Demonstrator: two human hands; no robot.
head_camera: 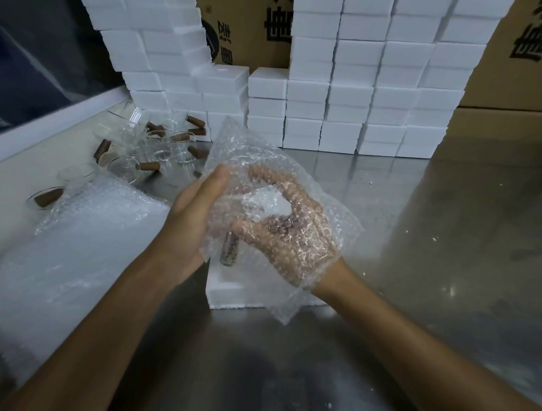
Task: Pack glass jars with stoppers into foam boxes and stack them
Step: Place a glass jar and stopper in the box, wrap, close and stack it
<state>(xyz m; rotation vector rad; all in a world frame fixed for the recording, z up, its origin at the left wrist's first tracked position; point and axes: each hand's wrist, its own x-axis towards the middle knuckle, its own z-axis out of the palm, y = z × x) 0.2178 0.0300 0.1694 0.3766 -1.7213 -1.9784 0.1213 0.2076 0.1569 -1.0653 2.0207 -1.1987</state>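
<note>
Both hands hold a sheet of bubble wrap above the steel table. My left hand grips its left side. My right hand lies under the sheet and shows through it, fingers curled round a glass jar inside the wrap. A brown stopper shows through the wrap below my right thumb. An open white foam box sits on the table directly beneath my hands, mostly hidden. Loose glass jars and brown stoppers lie at the back left.
Stacked white foam boxes form a wall across the back, with cardboard cartons behind and to the right. A pile of bubble wrap sheets covers the table's left side. The steel table stretches to the right.
</note>
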